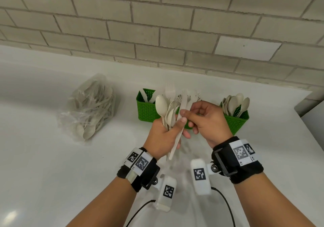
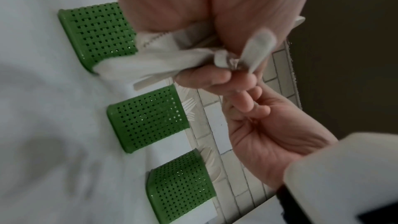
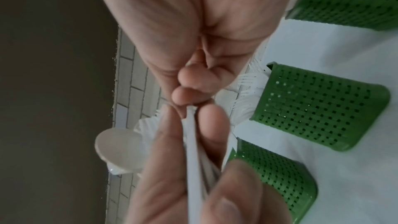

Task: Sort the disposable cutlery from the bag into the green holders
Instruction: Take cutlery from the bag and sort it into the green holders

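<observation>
Left hand: your left hand (image 1: 162, 135) grips a bundle of cutlery (image 1: 169, 112) upright, fingers wrapped round the handles.
Right hand: your right hand (image 1: 204, 119) pinches one white piece in that bundle.
Holders: green holders (image 1: 146, 110) stand just beyond, on the counter (image 1: 43, 165).
Bag: the clear bag (image 1: 92, 107) lies far left, cutlery inside.

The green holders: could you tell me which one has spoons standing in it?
The right holder, by the right hand: spoon bowls rise above its rim. The middle one shows fork tines.
</observation>
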The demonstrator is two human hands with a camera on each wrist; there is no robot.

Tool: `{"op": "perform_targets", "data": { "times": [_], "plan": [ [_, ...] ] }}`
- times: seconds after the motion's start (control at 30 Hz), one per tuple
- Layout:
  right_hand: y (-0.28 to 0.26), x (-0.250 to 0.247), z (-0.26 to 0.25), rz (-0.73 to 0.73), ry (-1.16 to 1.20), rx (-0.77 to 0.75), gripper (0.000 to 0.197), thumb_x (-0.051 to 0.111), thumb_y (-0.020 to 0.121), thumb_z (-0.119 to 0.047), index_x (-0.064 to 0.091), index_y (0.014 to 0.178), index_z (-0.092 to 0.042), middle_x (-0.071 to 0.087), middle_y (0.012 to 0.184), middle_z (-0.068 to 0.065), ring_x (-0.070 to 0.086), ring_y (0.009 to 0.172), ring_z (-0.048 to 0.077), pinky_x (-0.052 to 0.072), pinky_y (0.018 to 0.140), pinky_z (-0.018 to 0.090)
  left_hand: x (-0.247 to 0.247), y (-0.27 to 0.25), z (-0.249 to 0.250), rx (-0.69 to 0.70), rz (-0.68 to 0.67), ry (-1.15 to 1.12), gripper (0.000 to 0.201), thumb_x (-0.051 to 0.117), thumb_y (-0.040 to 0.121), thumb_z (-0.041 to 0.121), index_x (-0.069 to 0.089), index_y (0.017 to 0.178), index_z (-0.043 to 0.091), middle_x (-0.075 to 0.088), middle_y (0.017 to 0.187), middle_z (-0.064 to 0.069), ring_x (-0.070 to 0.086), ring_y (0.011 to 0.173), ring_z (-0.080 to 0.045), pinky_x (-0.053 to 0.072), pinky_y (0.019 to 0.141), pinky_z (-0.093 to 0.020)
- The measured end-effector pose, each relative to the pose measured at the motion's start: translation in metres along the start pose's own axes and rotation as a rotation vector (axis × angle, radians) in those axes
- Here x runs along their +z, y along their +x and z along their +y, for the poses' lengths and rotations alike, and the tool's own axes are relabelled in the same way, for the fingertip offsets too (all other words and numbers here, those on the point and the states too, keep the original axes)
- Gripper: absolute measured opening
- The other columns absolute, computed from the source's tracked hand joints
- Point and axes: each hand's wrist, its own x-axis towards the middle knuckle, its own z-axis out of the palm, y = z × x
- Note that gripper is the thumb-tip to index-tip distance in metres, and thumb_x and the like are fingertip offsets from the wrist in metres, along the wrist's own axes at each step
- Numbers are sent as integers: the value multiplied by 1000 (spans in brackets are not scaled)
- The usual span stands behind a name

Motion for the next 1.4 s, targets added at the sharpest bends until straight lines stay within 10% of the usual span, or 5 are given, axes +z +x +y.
{"op": "perform_targets", "data": {
  "times": [0.33,0.5,0.83,1.1,1.4],
  "plan": [
    [7,27,5,133,-321,-86,21,79,71,-2,59,73,-9,62,57,5,63,47,19,56,52,35,-28,-2,-15,29,-76,164,14,68,90,14,67,76,14,62,57,10,56,53,-3,46,54,-18],
    [7,48,9,159,-679,-260,15,76,74,-13,62,74,-15,55,57,-11,52,56,-3,36,53,4,-40,-3,-19,-52,-17,177,29,60,96,18,61,67,16,61,59,0,55,44,-6,43,46,-19],
    [12,75,8,25,-45,94,12,72,83,-4,67,90,-12,63,68,1,57,57,11,47,51,22,-91,9,-13,-152,-105,4,36,58,98,20,63,67,2,61,56,-5,49,41,-18,43,47,-24],
    [40,90,-37,262,-70,-206,15,73,85,-13,70,93,0,69,75,12,56,56,14,49,54,26,-133,23,-19,-217,-29,-222,16,55,99,16,67,97,5,71,73,-11,59,48,-18,39,37,-22],
    [74,117,-5,165,-786,-266,31,51,100,-32,72,92,-11,70,82,2,59,67,17,48,69,25,-163,32,-11,-197,-95,-279,15,54,97,11,69,98,7,71,71,-5,58,46,-13,49,44,-24]
  ]
}}
